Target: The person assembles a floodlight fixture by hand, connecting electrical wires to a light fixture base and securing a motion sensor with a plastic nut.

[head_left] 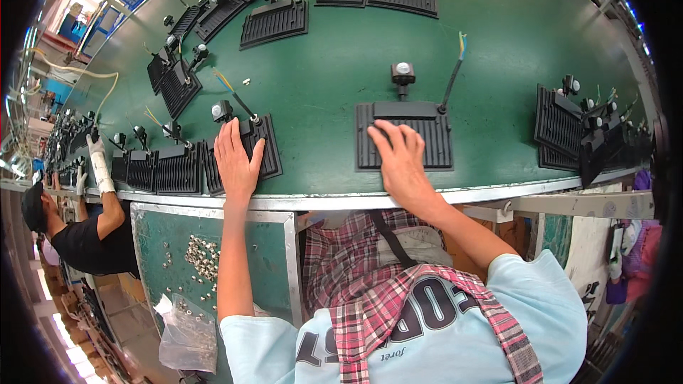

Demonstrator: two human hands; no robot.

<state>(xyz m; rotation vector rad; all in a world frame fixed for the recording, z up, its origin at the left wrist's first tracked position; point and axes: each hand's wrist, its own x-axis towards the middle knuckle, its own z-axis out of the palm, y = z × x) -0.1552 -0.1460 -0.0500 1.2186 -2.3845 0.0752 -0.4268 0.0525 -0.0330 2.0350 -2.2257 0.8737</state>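
Observation:
My left hand [236,160] lies flat, fingers stretched, on a black finned floodlight housing [270,146] at the left of the bench front. This housing has a domed sensor [222,110] and a cable with bare coloured wires. In front of me another finned floodlight [437,143] lies with its fins upward. Its white-domed sensor [403,71] points away from me, and its cable [454,78] stands up beside it. My right hand [404,163] rests on the left part of its fins, fingers apart and slightly bent. The hand hides some of the fins.
More floodlights [178,169] line the left front edge, others [276,24] lie at the back, and a stack [560,124] sits at the right. A lower side tray [270,256] carries small metal fittings [203,257] and a plastic bag [188,338]. A gloved co-worker [92,234] is at far left.

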